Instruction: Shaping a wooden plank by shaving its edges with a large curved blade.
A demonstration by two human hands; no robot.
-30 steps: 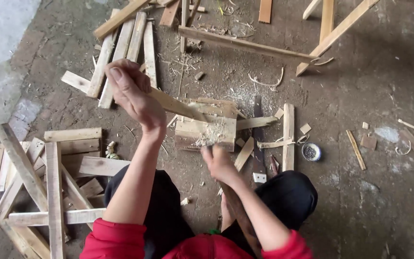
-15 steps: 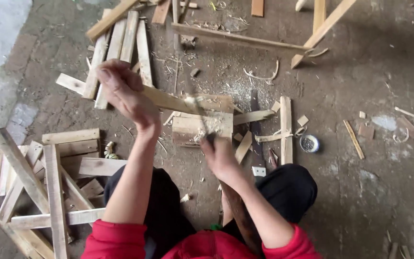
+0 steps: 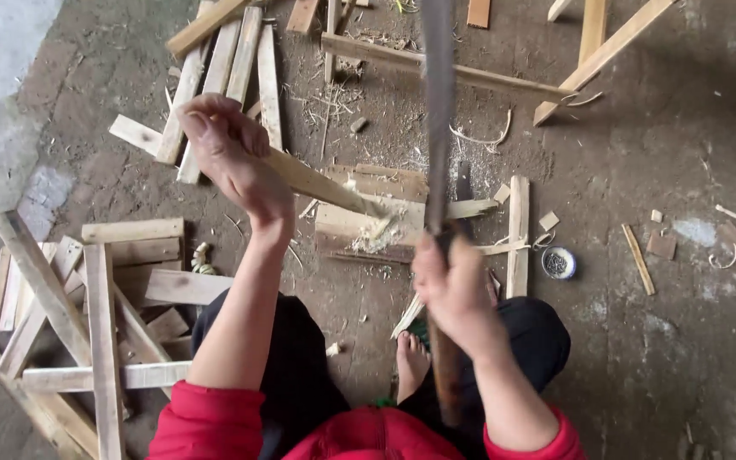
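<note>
My right hand (image 3: 457, 290) now raised toward frame centre, its blade (image 3: 438, 111) swung up from the block (image 3: 368, 223) to the top edge, my left hand (image 3: 236, 158) shifted slightly lower right with the stick (image 3: 317, 181)

A pale wooden stick (image 3: 317, 181) slants from upper left down to the right, its lower tip whittled and resting on a flat wooden block (image 3: 359, 223) strewn with shavings. A long dark blade (image 3: 438, 119) stands raised, pointing away above the block.

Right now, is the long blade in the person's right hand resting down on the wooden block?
No, the right hand holds the long blade raised upward, clear of the wooden block.
</note>
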